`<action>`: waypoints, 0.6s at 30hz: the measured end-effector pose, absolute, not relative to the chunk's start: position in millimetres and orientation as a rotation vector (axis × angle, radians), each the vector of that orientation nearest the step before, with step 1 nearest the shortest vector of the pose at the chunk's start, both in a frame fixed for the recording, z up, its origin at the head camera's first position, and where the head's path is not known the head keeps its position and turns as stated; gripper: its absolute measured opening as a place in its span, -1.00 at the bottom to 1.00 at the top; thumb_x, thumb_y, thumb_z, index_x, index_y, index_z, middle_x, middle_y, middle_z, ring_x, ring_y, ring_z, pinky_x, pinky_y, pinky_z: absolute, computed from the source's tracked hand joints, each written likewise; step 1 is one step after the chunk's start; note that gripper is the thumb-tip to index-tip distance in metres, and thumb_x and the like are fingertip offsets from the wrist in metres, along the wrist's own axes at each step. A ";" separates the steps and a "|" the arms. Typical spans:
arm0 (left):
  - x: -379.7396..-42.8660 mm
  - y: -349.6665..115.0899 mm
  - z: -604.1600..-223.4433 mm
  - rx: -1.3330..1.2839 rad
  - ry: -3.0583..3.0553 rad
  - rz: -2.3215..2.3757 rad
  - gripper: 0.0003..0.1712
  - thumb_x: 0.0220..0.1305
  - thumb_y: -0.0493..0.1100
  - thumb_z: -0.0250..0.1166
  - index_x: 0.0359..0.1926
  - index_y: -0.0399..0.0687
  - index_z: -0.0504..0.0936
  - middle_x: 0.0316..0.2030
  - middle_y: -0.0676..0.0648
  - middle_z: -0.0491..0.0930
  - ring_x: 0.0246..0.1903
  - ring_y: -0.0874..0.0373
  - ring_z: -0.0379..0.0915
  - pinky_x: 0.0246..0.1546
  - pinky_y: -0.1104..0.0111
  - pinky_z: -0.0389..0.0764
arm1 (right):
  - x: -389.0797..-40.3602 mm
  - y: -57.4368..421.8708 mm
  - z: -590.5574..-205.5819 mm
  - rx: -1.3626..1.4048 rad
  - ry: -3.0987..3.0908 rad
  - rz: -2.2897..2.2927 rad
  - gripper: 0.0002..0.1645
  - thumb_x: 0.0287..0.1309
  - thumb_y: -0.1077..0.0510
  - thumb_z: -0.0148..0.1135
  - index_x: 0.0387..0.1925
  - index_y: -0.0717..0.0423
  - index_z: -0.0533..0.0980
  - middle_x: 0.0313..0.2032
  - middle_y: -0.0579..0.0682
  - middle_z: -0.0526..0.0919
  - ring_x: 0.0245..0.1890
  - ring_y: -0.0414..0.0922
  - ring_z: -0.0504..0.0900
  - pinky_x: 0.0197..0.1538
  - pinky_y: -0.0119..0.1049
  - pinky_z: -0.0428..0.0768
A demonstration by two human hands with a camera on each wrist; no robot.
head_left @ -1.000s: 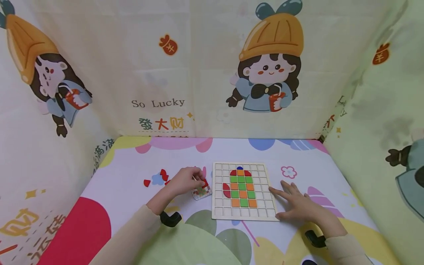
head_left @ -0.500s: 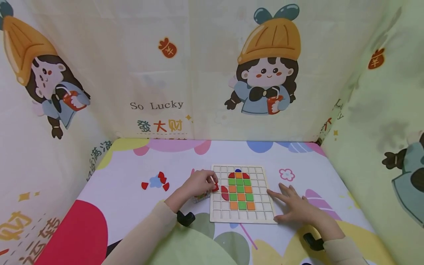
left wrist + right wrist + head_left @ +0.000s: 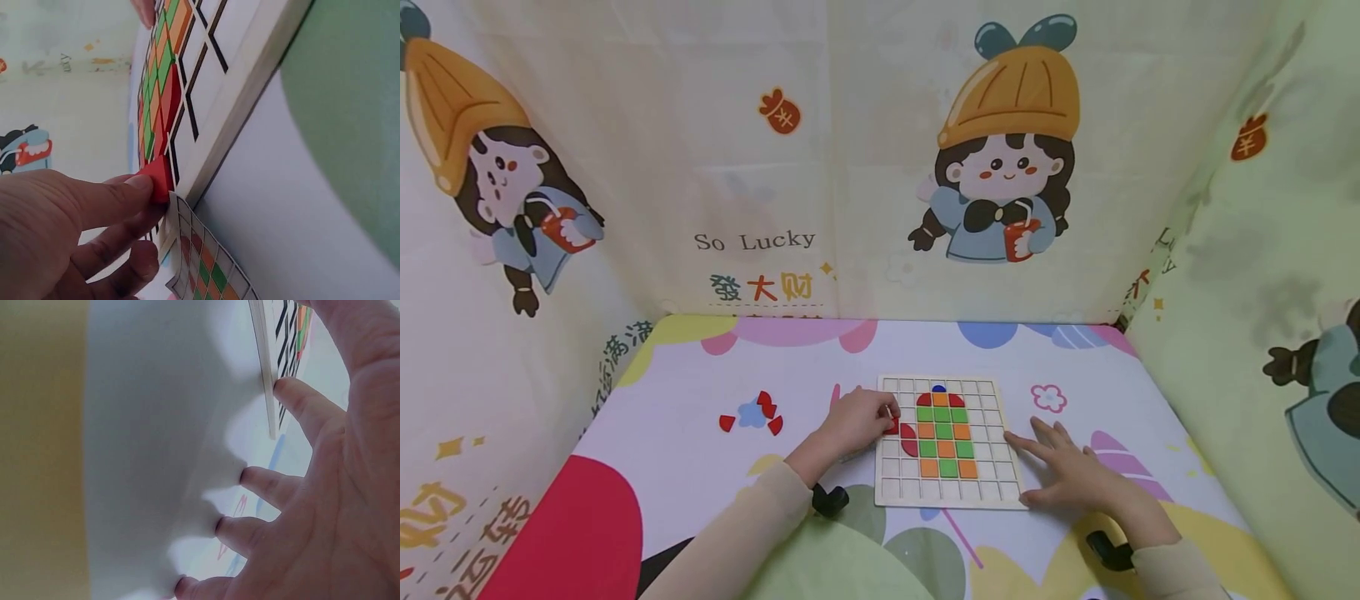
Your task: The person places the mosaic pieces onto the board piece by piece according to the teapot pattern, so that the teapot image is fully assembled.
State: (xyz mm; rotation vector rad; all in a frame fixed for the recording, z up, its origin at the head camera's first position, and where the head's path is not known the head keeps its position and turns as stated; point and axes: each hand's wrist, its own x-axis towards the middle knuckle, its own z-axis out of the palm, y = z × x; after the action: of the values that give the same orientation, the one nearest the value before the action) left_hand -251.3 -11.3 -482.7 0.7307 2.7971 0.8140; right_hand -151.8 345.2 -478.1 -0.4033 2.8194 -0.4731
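A square wooden grid board [image 3: 992, 492] lies on the table, filled partly with green and orange square tiles [image 3: 946, 432], red curved pieces [image 3: 909, 440] and a blue piece [image 3: 939, 389]. My left hand [image 3: 853, 423] pinches a red tile [image 3: 161, 180] between thumb and fingers at the board's left column. Below that hand, a card [image 3: 209, 265] printed with a coloured grid pattern leans by the board's edge; the head view hides it behind the hand. My right hand [image 3: 1067, 465] rests with fingers spread, thumb and a fingertip touching the board's right edge.
Several loose red pieces [image 3: 775, 425] lie on the table left of the board. A printed cloth [image 3: 865, 183] hangs behind the table and along both sides. The tablecloth [image 3: 700, 467] carries flat coloured prints.
My left hand has moved right from the card to the board's left column, carrying the red tile. The right hand stays at the board's right edge. The head view has tilted slightly.
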 end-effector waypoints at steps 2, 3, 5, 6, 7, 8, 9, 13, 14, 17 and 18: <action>-251.0 -9.8 -483.5 0.721 2.816 0.808 -0.89 0.34 -0.21 0.36 -0.18 0.08 0.77 -0.38 0.14 0.64 -0.35 0.21 0.48 0.06 0.16 0.56 | -152.2 345.9 -478.5 -0.401 2.818 -0.467 0.11 -0.05 -0.32 0.55 0.52 -0.27 0.30 0.53 0.44 0.08 0.44 0.67 -0.01 0.11 0.78 0.08; -250.7 -8.8 -483.5 0.721 2.832 0.802 -0.88 0.33 -0.21 0.37 -0.18 0.08 0.79 -0.35 0.13 0.66 -0.32 0.21 0.48 -0.01 0.20 0.57 | -152.2 346.1 -478.6 -0.397 2.817 -0.466 0.11 -0.05 -0.33 0.55 0.52 -0.28 0.30 0.54 0.44 0.08 0.44 0.67 -0.02 0.11 0.78 0.08; -249.7 -7.4 -485.0 0.723 2.865 0.773 -0.89 0.31 -0.19 0.39 -0.21 0.09 0.82 -0.33 0.13 0.69 -0.30 0.23 0.49 -0.08 0.27 0.58 | -152.8 346.3 -479.7 -0.395 2.819 -0.457 0.11 -0.06 -0.33 0.55 0.52 -0.30 0.29 0.54 0.43 0.08 0.44 0.67 -0.01 0.11 0.78 0.09; -248.9 -6.7 -485.5 0.720 2.878 0.759 -0.90 0.31 -0.18 0.40 -0.23 0.10 0.82 -0.34 0.14 0.69 -0.32 0.24 0.48 -0.20 0.32 0.56 | -152.8 346.2 -480.1 -0.393 2.820 -0.455 0.12 -0.06 -0.33 0.56 0.52 -0.30 0.30 0.53 0.43 0.09 0.44 0.67 -0.01 0.11 0.78 0.09; -247.9 -6.1 -485.6 0.714 2.888 0.752 -0.92 0.30 -0.17 0.41 -0.25 0.10 0.83 -0.37 0.15 0.69 -0.35 0.25 0.48 -0.27 0.35 0.54 | -153.0 346.2 -480.6 -0.393 2.823 -0.452 0.12 -0.07 -0.33 0.56 0.52 -0.30 0.30 0.53 0.43 0.09 0.44 0.67 -0.01 0.11 0.78 0.09; -247.0 -5.6 -485.4 0.711 2.901 0.741 -0.93 0.29 -0.16 0.42 -0.28 0.10 0.82 -0.41 0.16 0.69 -0.38 0.26 0.47 -0.30 0.37 0.53 | -153.2 346.0 -480.7 -0.393 2.824 -0.450 0.12 -0.07 -0.33 0.56 0.52 -0.30 0.30 0.53 0.43 0.09 0.44 0.67 -0.01 0.11 0.78 0.09; -246.0 -5.3 -485.2 0.707 2.915 0.731 -0.95 0.28 -0.15 0.43 -0.32 0.09 0.81 -0.45 0.17 0.68 -0.42 0.27 0.46 -0.33 0.38 0.52 | -153.2 345.8 -481.0 -0.391 2.824 -0.450 0.12 -0.07 -0.33 0.56 0.52 -0.29 0.30 0.53 0.43 0.10 0.44 0.67 -0.01 0.11 0.78 0.09; -242.4 -5.8 -482.0 0.653 2.943 0.707 -0.84 0.25 -0.10 0.46 -0.47 0.08 0.73 -0.59 0.19 0.57 -0.54 0.29 0.39 -0.47 0.41 0.44 | -153.7 345.9 -481.6 -0.396 2.829 -0.444 0.12 -0.08 -0.34 0.56 0.52 -0.29 0.31 0.53 0.43 0.10 0.44 0.67 0.00 0.10 0.78 0.10; -241.7 -6.1 -481.1 0.640 2.948 0.701 -0.80 0.24 -0.09 0.47 -0.51 0.08 0.70 -0.61 0.19 0.54 -0.56 0.29 0.38 -0.50 0.41 0.41 | -153.6 346.0 -481.8 -0.396 2.830 -0.443 0.12 -0.08 -0.34 0.56 0.52 -0.28 0.31 0.53 0.43 0.10 0.44 0.67 0.00 0.10 0.78 0.10; -239.6 -7.4 -478.3 0.589 2.935 0.692 -0.66 0.23 -0.08 0.48 -0.65 0.08 0.62 -0.70 0.16 0.47 -0.61 0.28 0.36 -0.57 0.41 0.35 | -153.6 346.5 -482.5 -0.397 2.833 -0.442 0.12 -0.08 -0.34 0.56 0.52 -0.28 0.31 0.53 0.43 0.11 0.44 0.67 0.01 0.10 0.78 0.11; -239.1 -7.8 -477.5 0.577 2.928 0.695 -0.63 0.23 -0.08 0.48 -0.68 0.07 0.59 -0.73 0.15 0.46 -0.63 0.27 0.36 -0.60 0.41 0.34 | -153.8 346.7 -482.7 -0.398 2.834 -0.441 0.12 -0.08 -0.34 0.56 0.52 -0.28 0.30 0.53 0.43 0.11 0.44 0.67 0.01 0.09 0.78 0.11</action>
State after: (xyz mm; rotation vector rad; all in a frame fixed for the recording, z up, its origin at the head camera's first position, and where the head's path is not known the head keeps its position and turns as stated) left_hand -239.1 -7.8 -477.5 0.5768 2.9277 0.6949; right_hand -153.8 346.7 -482.7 -0.3981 2.8342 -0.4406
